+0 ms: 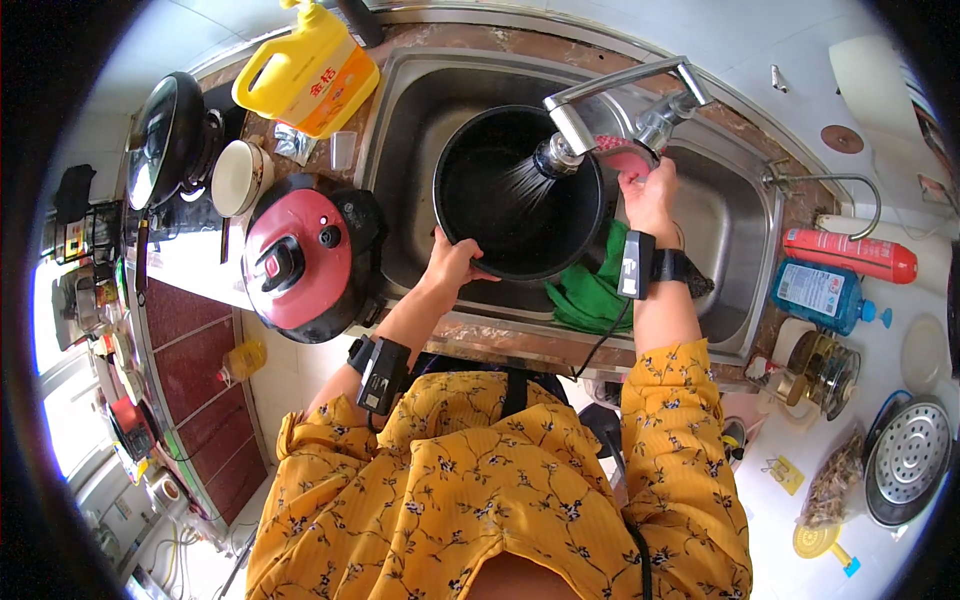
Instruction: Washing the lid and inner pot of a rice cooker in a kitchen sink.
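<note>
My left hand [450,268] grips the near-left rim of a round black pot [495,214] in the left basin of a steel sink. Water sprays into the pot from the head of a chrome faucet [576,135], whose jointed arm reaches over it. My right hand [651,193] holds a pink and red scrubbing pad or cloth [626,156] at the pot's far-right side, close to the faucet body. The faucet arm partly hides the pad. A green cloth [592,296] lies bunched over the sink divider, below the pot and beside my right wrist.
A red and black electric cooker [300,255] stands left of the sink, near stacked bowls [240,178]. Behind them is a yellow jug [311,75]. The right basin [720,217] has a thin curved tap [832,180] beside it. Blue [817,296] and red bottles [851,255] lie further right.
</note>
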`<state>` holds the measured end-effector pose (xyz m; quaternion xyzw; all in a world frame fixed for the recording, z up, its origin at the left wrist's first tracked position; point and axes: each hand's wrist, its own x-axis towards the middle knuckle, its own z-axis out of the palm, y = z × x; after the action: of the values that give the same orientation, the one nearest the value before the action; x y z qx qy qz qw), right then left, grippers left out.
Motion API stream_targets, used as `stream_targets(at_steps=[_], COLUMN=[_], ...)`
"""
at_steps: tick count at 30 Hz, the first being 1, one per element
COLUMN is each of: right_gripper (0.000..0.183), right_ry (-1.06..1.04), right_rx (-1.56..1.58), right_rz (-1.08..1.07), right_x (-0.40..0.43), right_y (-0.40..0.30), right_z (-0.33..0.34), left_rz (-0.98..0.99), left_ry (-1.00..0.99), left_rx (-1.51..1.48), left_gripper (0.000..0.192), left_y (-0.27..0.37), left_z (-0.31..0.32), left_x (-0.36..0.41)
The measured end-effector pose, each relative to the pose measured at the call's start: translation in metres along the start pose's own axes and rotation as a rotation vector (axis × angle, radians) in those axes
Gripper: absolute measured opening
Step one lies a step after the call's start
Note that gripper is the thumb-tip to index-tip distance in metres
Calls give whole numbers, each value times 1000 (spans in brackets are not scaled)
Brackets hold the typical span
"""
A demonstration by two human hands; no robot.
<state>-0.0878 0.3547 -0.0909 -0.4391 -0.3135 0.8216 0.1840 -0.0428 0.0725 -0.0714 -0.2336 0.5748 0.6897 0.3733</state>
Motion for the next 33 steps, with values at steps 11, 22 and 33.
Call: stream_targets(at_steps=[11, 22, 33], right_gripper=[12, 40, 36], right_ry=[-396, -108, -1576], right_rx=[-770, -1052, -1918], right_rz=[161, -357, -319], right_x=[-65, 10, -79], right_y=[86, 196, 142], right_z=[-16, -3, 15], left_rz=[43, -35, 160], left_ry=[27, -71, 145], left_rx=[125, 195, 475], left_gripper=[62, 86, 85], left_y=[5, -3, 14], left_z=[4, 29, -34], left_x=[-15, -28, -20])
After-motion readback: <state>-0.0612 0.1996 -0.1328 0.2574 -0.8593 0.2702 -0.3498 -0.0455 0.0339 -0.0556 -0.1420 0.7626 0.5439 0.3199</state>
